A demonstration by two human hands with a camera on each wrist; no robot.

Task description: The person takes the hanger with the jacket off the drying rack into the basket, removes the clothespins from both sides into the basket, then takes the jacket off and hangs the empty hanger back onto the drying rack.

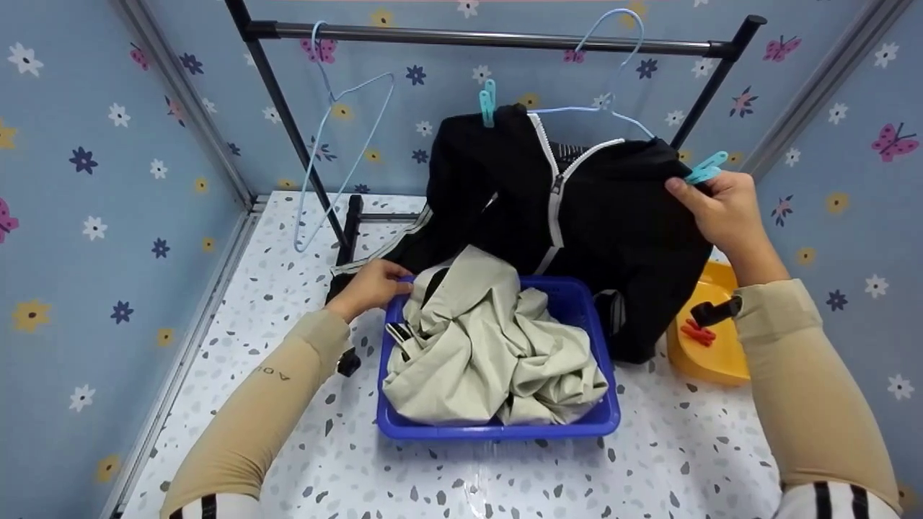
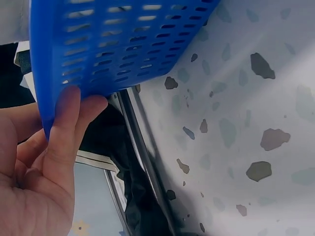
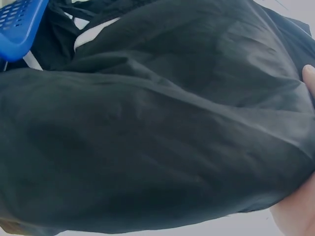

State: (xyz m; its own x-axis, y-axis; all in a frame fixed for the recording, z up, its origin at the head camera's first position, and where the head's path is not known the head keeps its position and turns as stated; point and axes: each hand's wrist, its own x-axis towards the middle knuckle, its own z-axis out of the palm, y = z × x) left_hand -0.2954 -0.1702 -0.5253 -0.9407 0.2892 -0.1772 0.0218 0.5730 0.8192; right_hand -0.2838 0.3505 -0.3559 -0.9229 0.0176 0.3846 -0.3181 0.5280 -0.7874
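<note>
While left fingers (image 2: 63,128) pinch the basket (image 1: 497,432), cloth (image 1: 469,353) lies inside.

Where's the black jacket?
In the head view, the black jacket hangs right of centre on a pale-blue hanger, behind the blue basket, the right hand at its shoulder.

1. A white terrazzo-patterned tabletop (image 1: 375,468) with a slight sheen carries everything (its scattered chips run from dark grey to pale green).
2. Directly on it, near the middle, sits a blue, rectangular, slotted plastic basket (image 1: 497,433).
3. To the basket's right, apart from it, stands a yellow plastic container (image 1: 705,369), partly hidden.
4. Behind the basket, toward the left, rests a black, bar-shaped rack base (image 1: 353,216).
</note>
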